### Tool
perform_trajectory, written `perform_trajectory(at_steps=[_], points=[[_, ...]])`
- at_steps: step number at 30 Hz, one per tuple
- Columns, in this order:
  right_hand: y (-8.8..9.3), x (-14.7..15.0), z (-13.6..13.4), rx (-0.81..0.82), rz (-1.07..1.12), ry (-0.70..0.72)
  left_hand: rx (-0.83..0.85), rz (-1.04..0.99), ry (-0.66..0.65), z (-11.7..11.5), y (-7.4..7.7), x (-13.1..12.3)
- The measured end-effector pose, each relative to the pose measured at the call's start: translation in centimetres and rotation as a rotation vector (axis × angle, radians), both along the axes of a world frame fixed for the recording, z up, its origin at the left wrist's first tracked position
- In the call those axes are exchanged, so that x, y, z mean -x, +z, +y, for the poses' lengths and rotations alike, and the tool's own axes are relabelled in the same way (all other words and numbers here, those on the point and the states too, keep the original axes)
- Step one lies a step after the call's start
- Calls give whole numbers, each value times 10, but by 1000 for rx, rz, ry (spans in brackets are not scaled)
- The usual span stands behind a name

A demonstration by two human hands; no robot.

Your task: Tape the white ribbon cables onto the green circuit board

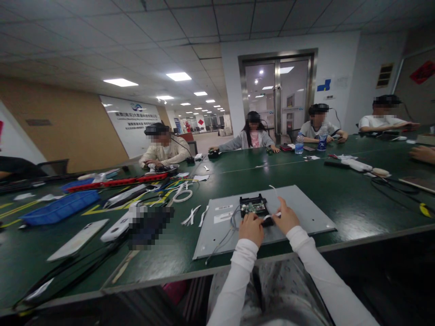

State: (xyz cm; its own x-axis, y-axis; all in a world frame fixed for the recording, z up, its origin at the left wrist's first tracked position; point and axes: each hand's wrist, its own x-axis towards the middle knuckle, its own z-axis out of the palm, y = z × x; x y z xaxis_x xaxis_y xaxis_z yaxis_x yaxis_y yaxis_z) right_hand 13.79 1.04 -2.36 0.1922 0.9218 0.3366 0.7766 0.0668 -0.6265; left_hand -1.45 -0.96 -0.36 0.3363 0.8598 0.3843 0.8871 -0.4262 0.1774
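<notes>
A grey metal panel [212, 231] lies flat before me, near the table's front edge. On it sits a black plastic frame [250, 199] around a green circuit board [254, 208]. My left hand [251, 228] has its fingers bent and closed at the frame's near edge, beside a small black part [268, 221]. With the fingertips of my right hand [286, 217], I pinch a thin white strip [273, 190] whose free end sticks up. Grey wires [220, 242] trail from the frame to the panel's left front.
Left of the panel lie white strips [191, 215], a white ring [182, 196], a white phone [78, 240] and a blue tray [61, 207]. Bottles [299, 144] stand farther back. Several people sit around the green table [163, 267]. A black cable [390, 190] lies at right.
</notes>
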Motion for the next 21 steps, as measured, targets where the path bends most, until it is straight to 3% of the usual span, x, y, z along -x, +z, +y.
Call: perform_trajectory(at_steps=[21], points=[[4, 1, -2, 34, -73, -13, 6, -22, 15, -3, 3, -1]])
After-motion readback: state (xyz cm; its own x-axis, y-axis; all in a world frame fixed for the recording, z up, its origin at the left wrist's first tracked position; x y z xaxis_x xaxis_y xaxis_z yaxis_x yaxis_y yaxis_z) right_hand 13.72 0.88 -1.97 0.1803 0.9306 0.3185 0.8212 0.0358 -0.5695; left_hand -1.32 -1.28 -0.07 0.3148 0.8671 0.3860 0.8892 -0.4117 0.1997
